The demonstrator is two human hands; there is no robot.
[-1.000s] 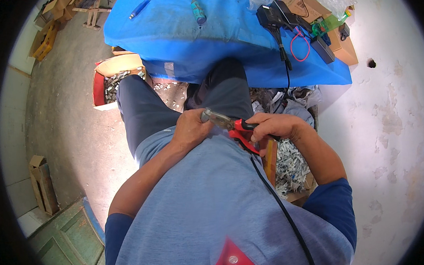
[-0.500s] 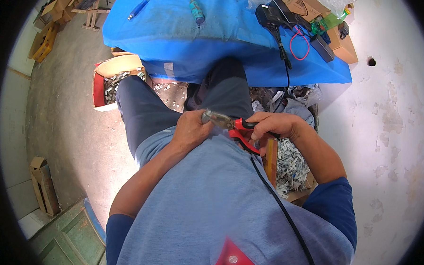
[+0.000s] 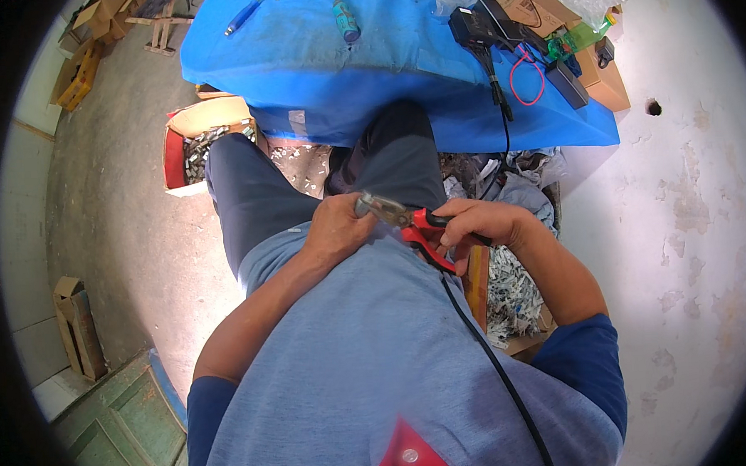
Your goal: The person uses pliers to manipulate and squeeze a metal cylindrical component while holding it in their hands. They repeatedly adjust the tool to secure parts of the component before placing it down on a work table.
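Over my lap, my right hand (image 3: 485, 224) is closed round the red and black handles of a pair of pliers (image 3: 424, 229). The metal jaws point left and meet a small greyish cylindrical piece (image 3: 362, 204). That piece sits in the closed fingers of my left hand (image 3: 337, 226), which hide most of it, so I cannot make out its kind. The handles stand apart. My two hands are a short way from each other, joined only by the pliers and the piece.
Ahead is a table with a blue cover (image 3: 367, 87), bearing a teal-handled screwdriver (image 3: 346, 22), a blue pen-like tool (image 3: 243, 18) and black power adapters (image 3: 485, 28). A box of small metallic pieces (image 3: 207, 153) stands left of my knees. Shredded paper (image 3: 513, 293) lies at the right.
Almost nothing differs. The pliers and both hands keep their place, with only a very slight shift of my right fingers on the handles.
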